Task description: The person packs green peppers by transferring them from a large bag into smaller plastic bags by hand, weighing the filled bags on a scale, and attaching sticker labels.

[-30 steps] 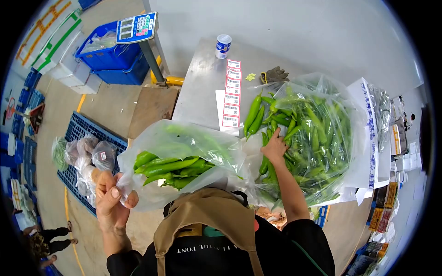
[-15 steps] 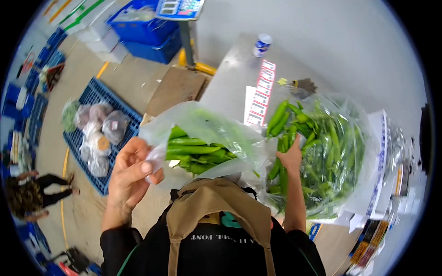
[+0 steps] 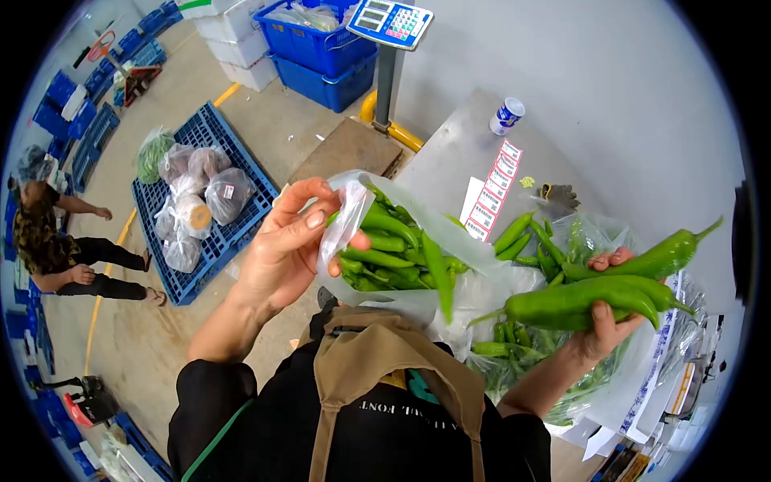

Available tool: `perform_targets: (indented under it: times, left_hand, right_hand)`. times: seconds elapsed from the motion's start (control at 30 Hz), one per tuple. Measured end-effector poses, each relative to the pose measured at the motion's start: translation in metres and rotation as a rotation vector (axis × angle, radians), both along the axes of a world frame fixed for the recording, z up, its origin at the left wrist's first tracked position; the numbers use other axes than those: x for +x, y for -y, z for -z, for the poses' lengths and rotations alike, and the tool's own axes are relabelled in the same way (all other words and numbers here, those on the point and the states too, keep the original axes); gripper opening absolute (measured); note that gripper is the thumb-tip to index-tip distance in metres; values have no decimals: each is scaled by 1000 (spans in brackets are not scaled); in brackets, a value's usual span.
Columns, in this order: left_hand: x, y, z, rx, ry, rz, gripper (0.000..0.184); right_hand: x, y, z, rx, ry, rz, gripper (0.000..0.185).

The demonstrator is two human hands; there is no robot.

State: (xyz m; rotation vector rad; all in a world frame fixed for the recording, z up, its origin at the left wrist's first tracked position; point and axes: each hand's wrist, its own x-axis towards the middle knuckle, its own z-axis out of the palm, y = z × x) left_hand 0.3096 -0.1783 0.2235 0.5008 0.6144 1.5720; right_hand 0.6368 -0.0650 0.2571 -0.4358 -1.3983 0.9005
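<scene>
My left hand (image 3: 293, 237) pinches the gathered rim of a clear plastic bag (image 3: 474, 249), whose mouth stands wide. Inside it lie several green peppers (image 3: 381, 243), one of them hanging over the near edge. At the right, my right hand (image 3: 608, 325) is wrapped round several long green peppers (image 3: 562, 305), raised above a larger clear bag (image 3: 522, 373) of peppers. Some loose peppers (image 3: 511, 233) lie between the two bags. The held peppers hide part of my right hand and the big bag.
On the metal table (image 3: 450, 145) are a label strip (image 3: 494, 190), a can (image 3: 507, 116) and a glove (image 3: 558, 195). A scale (image 3: 391, 22) stands beyond. Filled bags rest on a blue pallet (image 3: 193, 277) at left, near a person (image 3: 64, 241).
My right hand has lifted several peppers out of the pile and moved right and up. My left hand still holds the bag rim, now raised. The view has shifted left.
</scene>
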Motion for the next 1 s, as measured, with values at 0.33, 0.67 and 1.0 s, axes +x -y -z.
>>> perform_targets:
  times: [0.33,0.67,1.0]
  left_hand:
    - [0,0,-10,53,128,38,32]
    - [-11,-15,-22,101,-208,85,42]
    - [-12,-25,-29,8,-98,-33,32]
  right_hand:
    - [-135,7,84,139,497,-297,109]
    - [-171,1,129,235,1390,-164,78]
    - [-255,-20,169,-96,809,-667,75]
